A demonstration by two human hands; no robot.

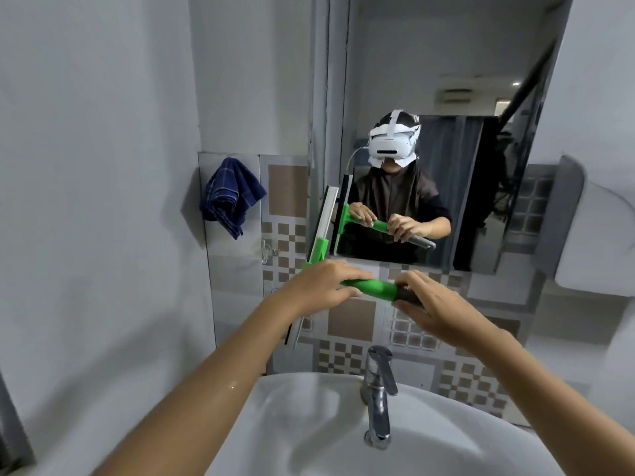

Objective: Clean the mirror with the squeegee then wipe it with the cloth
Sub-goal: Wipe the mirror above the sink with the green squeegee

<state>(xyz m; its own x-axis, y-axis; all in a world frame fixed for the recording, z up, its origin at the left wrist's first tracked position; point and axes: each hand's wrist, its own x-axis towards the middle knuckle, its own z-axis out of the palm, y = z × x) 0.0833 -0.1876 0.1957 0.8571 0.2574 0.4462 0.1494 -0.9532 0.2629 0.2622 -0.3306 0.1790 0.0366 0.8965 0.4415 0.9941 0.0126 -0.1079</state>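
Head view: both hands are on the squeegee [372, 286], held across just below the mirror [446, 132]. The left hand [319, 286] has its fingers wrapped round the green handle near the head; the right hand [429, 304] grips the dark end. The blade stands near upright at the mirror's lower left edge. The blue cloth [230, 197] hangs on the wall at left, above the sink [309, 424] and tap [378, 389].
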